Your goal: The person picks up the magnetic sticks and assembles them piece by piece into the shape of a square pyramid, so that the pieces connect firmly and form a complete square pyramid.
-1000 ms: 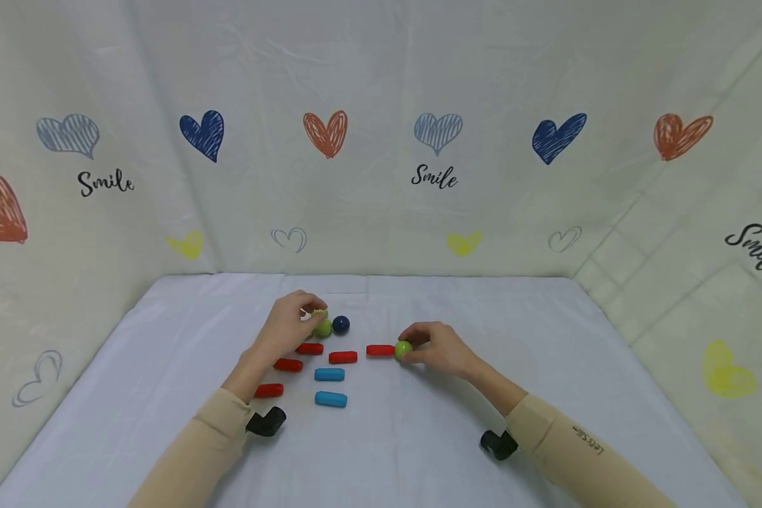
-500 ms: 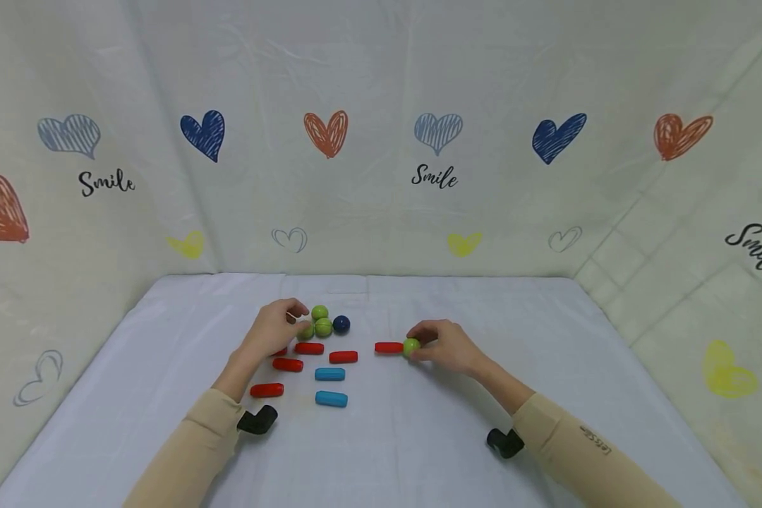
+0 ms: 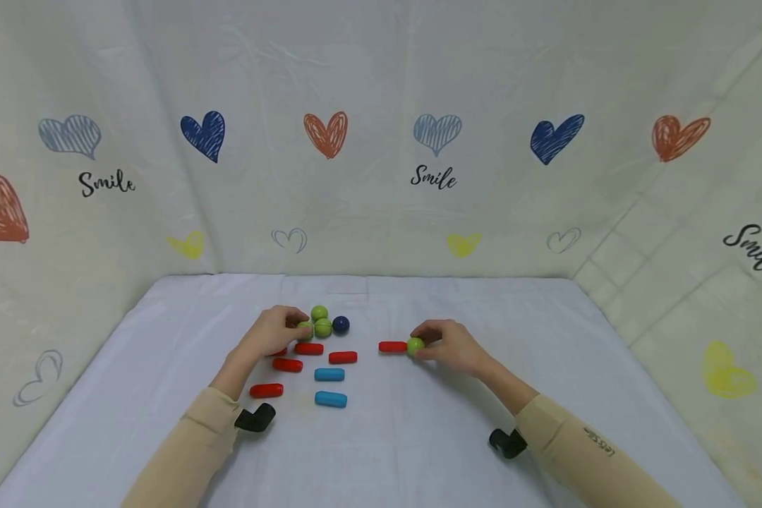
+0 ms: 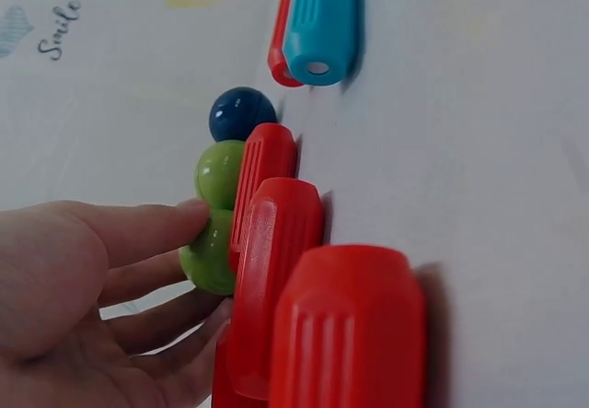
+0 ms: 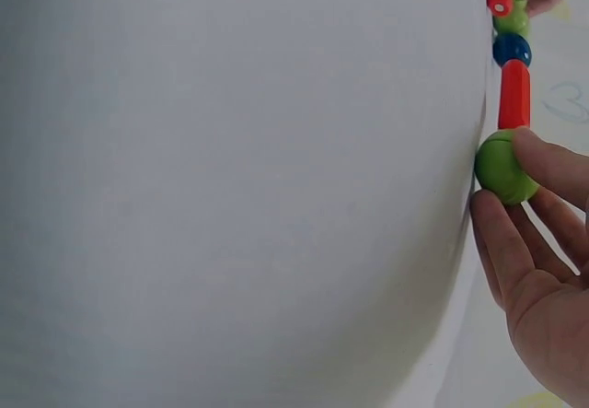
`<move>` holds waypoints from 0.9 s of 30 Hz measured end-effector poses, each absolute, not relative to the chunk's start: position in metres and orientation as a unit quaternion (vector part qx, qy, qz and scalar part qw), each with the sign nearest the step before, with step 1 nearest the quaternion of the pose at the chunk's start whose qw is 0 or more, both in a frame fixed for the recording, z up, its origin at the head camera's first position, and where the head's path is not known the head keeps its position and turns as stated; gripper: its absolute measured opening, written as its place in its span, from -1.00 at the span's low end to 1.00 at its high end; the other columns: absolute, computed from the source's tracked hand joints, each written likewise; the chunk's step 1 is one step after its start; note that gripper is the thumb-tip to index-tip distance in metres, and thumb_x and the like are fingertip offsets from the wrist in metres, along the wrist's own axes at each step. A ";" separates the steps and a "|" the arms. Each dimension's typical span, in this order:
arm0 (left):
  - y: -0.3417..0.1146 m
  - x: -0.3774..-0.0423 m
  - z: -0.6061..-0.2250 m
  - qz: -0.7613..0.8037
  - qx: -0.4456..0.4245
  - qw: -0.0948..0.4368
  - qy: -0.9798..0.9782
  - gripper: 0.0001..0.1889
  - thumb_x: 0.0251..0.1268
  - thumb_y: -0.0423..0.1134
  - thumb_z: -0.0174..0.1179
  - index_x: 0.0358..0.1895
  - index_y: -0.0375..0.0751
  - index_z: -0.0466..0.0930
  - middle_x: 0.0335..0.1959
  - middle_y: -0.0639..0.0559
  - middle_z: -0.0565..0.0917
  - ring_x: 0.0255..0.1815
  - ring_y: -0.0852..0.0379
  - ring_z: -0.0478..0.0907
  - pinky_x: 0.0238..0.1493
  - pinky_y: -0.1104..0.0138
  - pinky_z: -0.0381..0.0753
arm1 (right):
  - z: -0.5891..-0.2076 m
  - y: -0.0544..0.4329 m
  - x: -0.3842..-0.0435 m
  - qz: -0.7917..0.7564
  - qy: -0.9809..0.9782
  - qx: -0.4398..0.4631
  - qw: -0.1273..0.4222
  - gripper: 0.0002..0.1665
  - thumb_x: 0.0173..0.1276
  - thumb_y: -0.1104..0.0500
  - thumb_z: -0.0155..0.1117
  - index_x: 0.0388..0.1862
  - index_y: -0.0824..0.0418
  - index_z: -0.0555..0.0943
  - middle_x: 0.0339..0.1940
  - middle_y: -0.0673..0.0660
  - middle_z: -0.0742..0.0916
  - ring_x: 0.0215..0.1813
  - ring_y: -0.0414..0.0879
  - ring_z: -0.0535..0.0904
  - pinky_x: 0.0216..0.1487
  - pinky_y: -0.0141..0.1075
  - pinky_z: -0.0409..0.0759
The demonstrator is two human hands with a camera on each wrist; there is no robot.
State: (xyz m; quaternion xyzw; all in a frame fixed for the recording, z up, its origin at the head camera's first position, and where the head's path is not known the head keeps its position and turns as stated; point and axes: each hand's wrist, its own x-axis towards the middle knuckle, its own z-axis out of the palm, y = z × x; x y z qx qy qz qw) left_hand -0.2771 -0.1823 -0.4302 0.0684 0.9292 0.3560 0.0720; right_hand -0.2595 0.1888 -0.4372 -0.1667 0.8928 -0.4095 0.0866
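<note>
Right hand (image 3: 447, 346): pinches green ball (image 3: 415, 346), red rod (image 3: 392, 347) against its left.
Left hand (image 3: 276, 331): pinches second ball (image 3: 305, 329), partly finger-covered.
Right of it: two lime balls (image 3: 322, 327), navy ball (image 3: 341, 324).
Nearer the wearer: loose rods (image 3: 288, 365), one partly hidden.

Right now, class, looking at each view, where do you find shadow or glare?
Head view: a soft shadow below the right forearm; left wrist view: a small highlight on the dark blue ball, shadow beside the nearest red rod; right wrist view: a broad, soft-edged shadow on the white cloth.
</note>
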 end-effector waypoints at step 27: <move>-0.177 -0.265 -0.420 0.397 0.072 0.013 0.915 -0.60 0.36 -0.25 0.34 0.23 -0.23 0.64 0.09 -0.17 0.63 0.08 -0.14 0.54 -0.01 0.09 0.67 | -0.434 0.195 -0.259 -0.411 0.893 -0.162 0.089 -0.67 0.30 0.27 0.49 0.05 0.18 0.72 -0.09 0.01 0.74 0.04 -0.01 0.62 0.00 -0.20 0.66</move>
